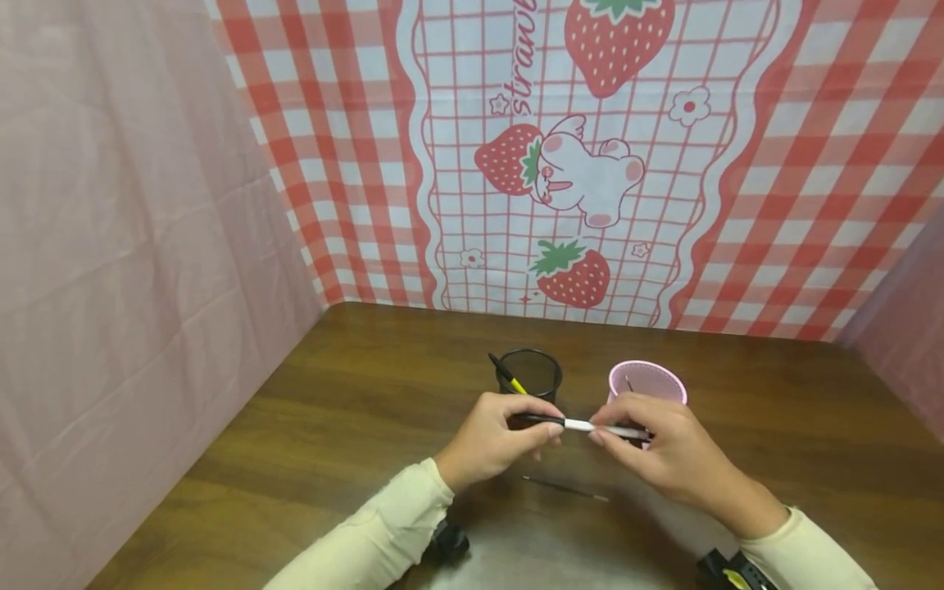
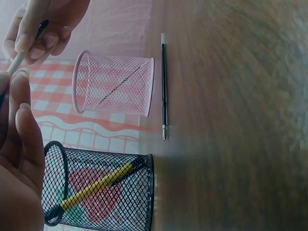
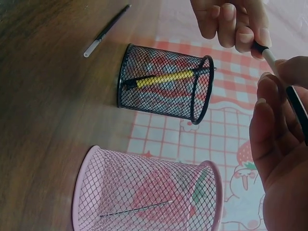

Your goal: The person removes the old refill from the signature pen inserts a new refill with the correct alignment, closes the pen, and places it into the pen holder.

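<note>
Nearest to us, a refill (image 1: 565, 489) lies loose on the table (image 1: 295, 459), toward its near edge, so we guess that bit is left to do. Above and past it, we see the left hand (image 1: 497, 434) pinch the black end of a pen (image 1: 578, 425) with thumb and fingers. The right hand (image 1: 667, 444) pinches the pen too, so it is up in the air between them. We cannot tell if it is whole inside.

Farther on, toward the table's far edge, we see two cups. The black cup (image 1: 542, 373), nearer the left corner, has a yellow pen (image 3: 163, 78) in it, which looks done. The pink cup (image 1: 656, 382), nearer the right corner, has a thin rod (image 3: 137, 208). We think the work is part way.
</note>
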Motion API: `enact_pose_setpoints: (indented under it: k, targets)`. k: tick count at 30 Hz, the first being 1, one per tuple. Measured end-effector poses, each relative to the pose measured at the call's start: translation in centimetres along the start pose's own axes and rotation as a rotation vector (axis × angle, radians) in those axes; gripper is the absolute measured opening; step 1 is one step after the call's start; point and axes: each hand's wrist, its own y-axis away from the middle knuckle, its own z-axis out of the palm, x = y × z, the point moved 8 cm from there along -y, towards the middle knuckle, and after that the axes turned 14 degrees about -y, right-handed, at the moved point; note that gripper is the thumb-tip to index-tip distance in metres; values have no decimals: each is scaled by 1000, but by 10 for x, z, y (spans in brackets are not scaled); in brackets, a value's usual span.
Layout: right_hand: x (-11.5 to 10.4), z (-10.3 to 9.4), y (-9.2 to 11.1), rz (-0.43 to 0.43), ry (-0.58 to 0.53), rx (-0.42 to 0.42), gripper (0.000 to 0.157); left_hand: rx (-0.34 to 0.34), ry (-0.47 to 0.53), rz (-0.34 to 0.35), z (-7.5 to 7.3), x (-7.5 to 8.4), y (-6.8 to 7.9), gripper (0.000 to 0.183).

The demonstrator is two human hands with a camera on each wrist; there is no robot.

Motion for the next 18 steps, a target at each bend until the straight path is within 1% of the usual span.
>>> enact_pose_setpoints:
  k: [3, 6, 11, 18]
  targets:
    - [-2, 1, -1, -39, -11, 6, 25, 2, 2, -10, 0, 0, 0, 14]
    - [-3, 1, -2, -35, -8, 2, 24, 1, -3, -9, 0, -1, 0, 14]
    - [-1, 1, -2, 14, 4, -5, 30, 1, -3, -3, 0, 1, 0, 15]
    - [4, 2, 0, 84, 12, -12, 32, -4, -11, 11, 1, 3, -1, 14]
